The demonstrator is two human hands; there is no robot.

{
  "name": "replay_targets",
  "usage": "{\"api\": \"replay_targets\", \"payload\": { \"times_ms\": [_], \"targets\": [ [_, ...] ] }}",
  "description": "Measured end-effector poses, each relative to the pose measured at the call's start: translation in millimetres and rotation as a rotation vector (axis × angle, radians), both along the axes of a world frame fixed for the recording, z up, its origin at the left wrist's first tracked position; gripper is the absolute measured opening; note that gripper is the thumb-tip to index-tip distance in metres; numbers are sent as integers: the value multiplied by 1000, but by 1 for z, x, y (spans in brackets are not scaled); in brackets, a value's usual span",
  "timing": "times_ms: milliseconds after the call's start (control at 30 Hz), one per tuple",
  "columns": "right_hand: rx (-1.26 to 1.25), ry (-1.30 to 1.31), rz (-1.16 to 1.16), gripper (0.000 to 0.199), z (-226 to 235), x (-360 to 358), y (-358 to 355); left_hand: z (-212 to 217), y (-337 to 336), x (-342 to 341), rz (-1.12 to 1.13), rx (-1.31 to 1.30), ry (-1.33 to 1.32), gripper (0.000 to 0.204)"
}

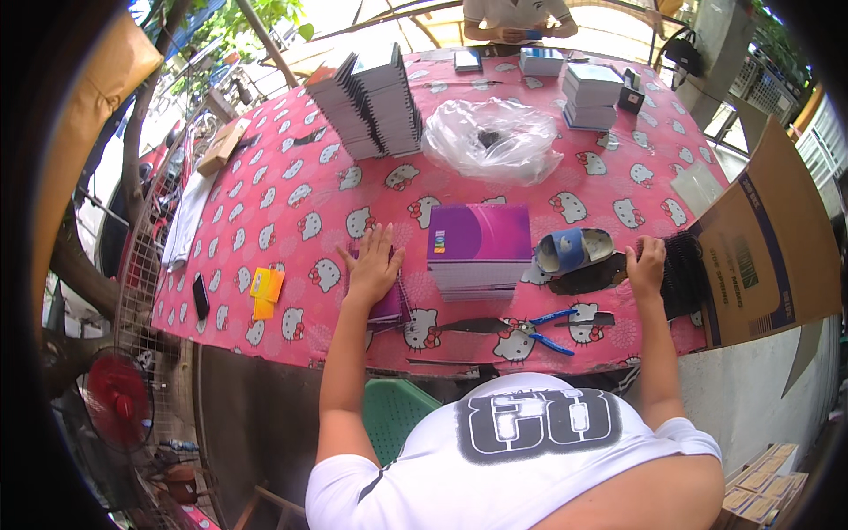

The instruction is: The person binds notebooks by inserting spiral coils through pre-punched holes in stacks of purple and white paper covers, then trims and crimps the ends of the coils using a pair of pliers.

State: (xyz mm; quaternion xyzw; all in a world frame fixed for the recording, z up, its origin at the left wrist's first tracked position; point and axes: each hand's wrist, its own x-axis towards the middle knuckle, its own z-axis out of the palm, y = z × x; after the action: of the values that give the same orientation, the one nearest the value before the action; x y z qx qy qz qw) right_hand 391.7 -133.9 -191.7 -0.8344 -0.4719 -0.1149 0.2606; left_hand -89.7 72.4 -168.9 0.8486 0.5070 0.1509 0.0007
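Observation:
My left hand [374, 263] lies flat, fingers spread, on a small purple notebook [387, 306] on the pink cartoon-print tablecloth [291, 190]. My right hand [647, 264] rests on a bundle of black spiral binding coils [685, 272] at the table's right edge, fingers curled over them. Between the hands stands a stack of purple-covered notebooks [478, 249]. A blue-and-white slipper [572, 250] lies beside the stack, on a dark strip. Blue-handled pliers [541, 325] lie near the table's front edge.
Fanned stacks of grey booklets [371, 102] and a crumpled clear plastic bag [491, 139] sit farther back, with smaller white stacks [590, 95] at the far right. A cardboard box [770, 243] stands right. A phone [200, 295] and orange cards [265, 290] lie left. Another person [517, 18] sits opposite.

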Motion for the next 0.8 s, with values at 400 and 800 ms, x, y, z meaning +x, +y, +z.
{"api": "replay_targets", "payload": {
  "times_ms": [400, 800],
  "targets": [
    [-323, 189, -195, 28, 4, 45, -2, 152, -11, 150, -505, -552, -369, 26],
    [172, 514, 317, 20, 104, -35, 12, 176, -55, 139, -524, -55, -605, 15]
  ]
}}
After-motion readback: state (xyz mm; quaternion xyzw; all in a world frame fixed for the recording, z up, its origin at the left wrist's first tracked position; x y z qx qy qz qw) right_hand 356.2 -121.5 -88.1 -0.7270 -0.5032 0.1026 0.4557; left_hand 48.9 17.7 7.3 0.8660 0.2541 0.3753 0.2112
